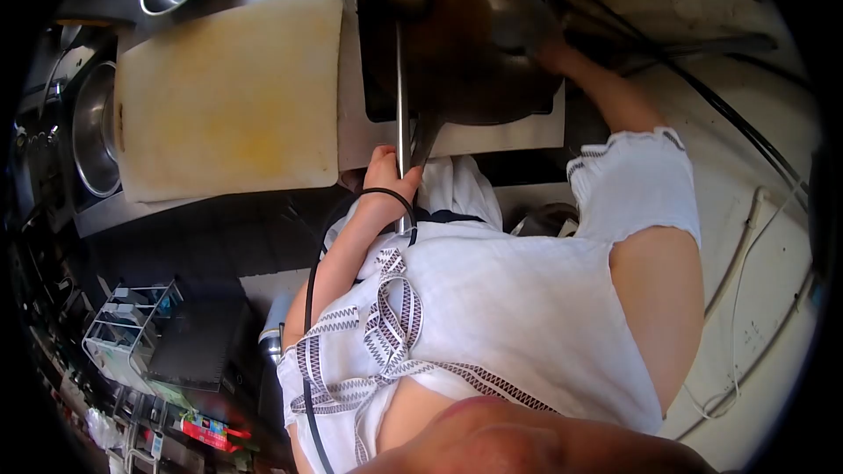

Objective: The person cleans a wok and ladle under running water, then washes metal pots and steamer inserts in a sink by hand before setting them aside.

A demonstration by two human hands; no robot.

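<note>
A dark wok (pixel 492 92) sits on the stove in front of me, with brownish liquid or residue inside. My left hand (pixel 392 183) is closed around the long metal handle of a ladle (pixel 402 96); its round bowl rests over the wok's left part. The wok's own handle (pixel 427 139) points toward me, just right of that hand. My right hand (pixel 551 54) is at the wok's right rim. Shadow and blur hide its fingers, so whether it holds anything is unclear.
A large stained cutting board (pixel 228 96) lies on the counter to the left. Metal bowls (pixel 95 127) stand beside and beyond it. Black cables (pixel 702 96) run along the right wall. A wire rack (pixel 132 325) and a dark box (pixel 198 342) are at lower left.
</note>
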